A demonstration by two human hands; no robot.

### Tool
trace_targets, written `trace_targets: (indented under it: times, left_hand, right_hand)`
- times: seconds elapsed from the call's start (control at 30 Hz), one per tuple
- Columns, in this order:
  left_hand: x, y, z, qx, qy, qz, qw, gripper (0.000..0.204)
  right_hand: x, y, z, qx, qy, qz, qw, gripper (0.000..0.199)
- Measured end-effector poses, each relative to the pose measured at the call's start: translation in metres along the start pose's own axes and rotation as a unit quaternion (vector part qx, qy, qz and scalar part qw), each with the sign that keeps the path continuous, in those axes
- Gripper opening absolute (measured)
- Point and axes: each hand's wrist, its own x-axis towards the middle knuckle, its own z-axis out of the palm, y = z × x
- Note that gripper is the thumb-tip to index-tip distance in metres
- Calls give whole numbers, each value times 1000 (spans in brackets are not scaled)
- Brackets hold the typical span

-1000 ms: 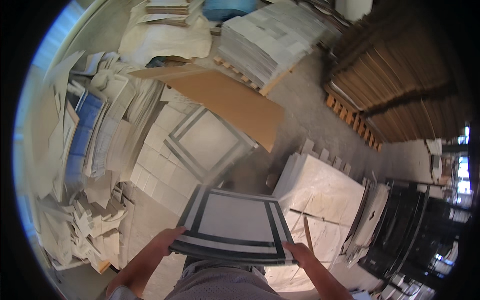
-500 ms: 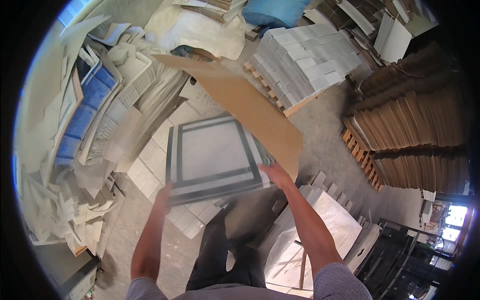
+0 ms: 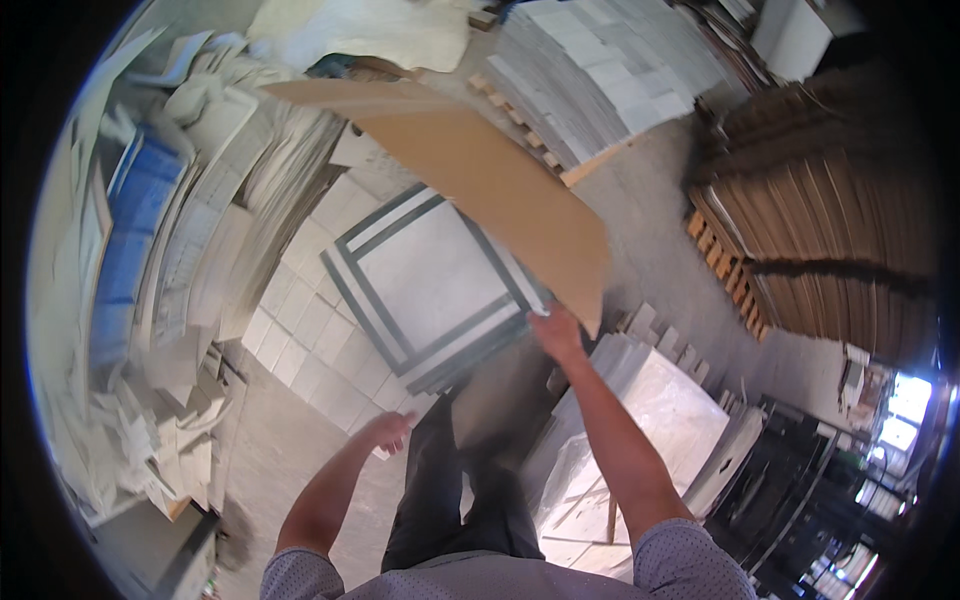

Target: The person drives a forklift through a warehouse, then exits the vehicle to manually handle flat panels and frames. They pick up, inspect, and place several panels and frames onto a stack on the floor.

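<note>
A square white panel (image 3: 430,265) with dark green bands along its borders lies tilted in front of me, turned at an angle. At its right corner, my right hand (image 3: 555,332) is closed on the edge; the fingertips are partly hidden. My left hand (image 3: 388,430) is away from the panel, below its near-left edge, with its fingers loosely apart and nothing in them. Behind the panel, a long brown cardboard sheet (image 3: 470,165) slants past its far right side, close to my right hand. A layer of pale blocks (image 3: 310,335) shows below and left of the panel.
White scrap sheets and a blue crate (image 3: 135,255) crowd the left. Grey-white bundles (image 3: 600,75) stand on a pallet at the back. Stacked brown cardboard (image 3: 830,225) is on the right. A plastic-wrapped pale stack (image 3: 640,430) stands by my right forearm.
My left hand has let go of the panel's left side and moved down and right, toward my legs. The panel has turned clockwise, while my right hand has stayed at its right corner.
</note>
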Motion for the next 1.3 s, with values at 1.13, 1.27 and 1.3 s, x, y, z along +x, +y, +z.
trace_targets:
  times: [1.13,1.27,1.3]
  left_hand:
    - [-72,63,243,286,85,187,936,32]
    - [-93,62,251,310,119,231,915,35]
    - [-97,61,245,303,133,236,914,36]
  right_hand:
    - [-701,205,354,512,166,442,718,36]
    - [-754,198,384,560,74,520,641,34]
    - [-761,194,386,622,108,519,576,34]
